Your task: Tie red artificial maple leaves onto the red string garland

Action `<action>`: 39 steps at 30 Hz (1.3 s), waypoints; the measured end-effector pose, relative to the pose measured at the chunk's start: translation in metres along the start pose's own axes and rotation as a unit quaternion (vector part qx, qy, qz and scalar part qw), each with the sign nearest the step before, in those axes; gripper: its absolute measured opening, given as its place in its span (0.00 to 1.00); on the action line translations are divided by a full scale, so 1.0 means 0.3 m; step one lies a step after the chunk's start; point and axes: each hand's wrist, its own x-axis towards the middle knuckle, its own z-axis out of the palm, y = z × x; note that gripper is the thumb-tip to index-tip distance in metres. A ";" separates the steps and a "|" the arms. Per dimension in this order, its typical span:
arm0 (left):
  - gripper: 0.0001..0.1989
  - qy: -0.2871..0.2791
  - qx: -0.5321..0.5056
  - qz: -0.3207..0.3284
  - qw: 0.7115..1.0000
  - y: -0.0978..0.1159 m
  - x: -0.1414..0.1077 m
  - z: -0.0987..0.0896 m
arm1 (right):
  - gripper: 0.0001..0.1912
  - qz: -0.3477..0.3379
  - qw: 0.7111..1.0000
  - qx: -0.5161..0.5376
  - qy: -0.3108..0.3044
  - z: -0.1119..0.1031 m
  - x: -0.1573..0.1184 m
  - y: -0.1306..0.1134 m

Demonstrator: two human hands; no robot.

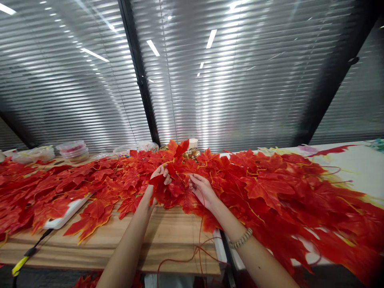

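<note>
My left hand [162, 176] is closed around the stem of an artificial maple leaf [177, 149], red with yellow-orange edges. Another red leaf hangs across that palm and hides part of the fingers. Just to the right, apart from it, my right hand [199, 186] pinches thumb against fingers. A thin red cord [200, 240] runs down from this pinch to the wooden table, where it lies in loose loops. What exactly sits between the right fingertips is too small to see clearly. Both hands are over a wide heap of similar maple leaves [270, 188].
The wooden tabletop [171, 232] meets a white table [357, 160] on the right. A white power strip [67, 214] with a black cable lies partly under leaves at left. Plastic tubs [73, 151], a paper cup [193, 143] and bags stand at the back, before slatted blinds.
</note>
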 end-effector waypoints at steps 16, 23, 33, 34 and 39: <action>0.13 -0.012 -0.007 0.030 0.999 -0.005 0.025 -0.012 | 0.13 0.010 1.000 -0.009 -0.006 0.000 -0.002 0.002; 0.12 -0.009 -0.003 0.030 0.999 -0.010 0.021 -0.013 | 0.14 0.013 1.000 -0.013 -0.010 -0.001 -0.004 0.008; 0.11 -0.001 0.011 0.022 1.000 -0.001 0.012 0.001 | 0.13 0.009 1.000 -0.018 -0.020 -0.011 0.002 0.015; 0.11 0.000 0.013 0.023 1.000 -0.001 0.013 0.001 | 0.13 0.009 1.000 -0.020 -0.019 -0.011 0.002 0.016; 0.12 0.002 0.026 0.021 0.999 0.001 0.017 0.002 | 0.13 0.011 0.999 -0.026 -0.024 -0.006 -0.001 0.014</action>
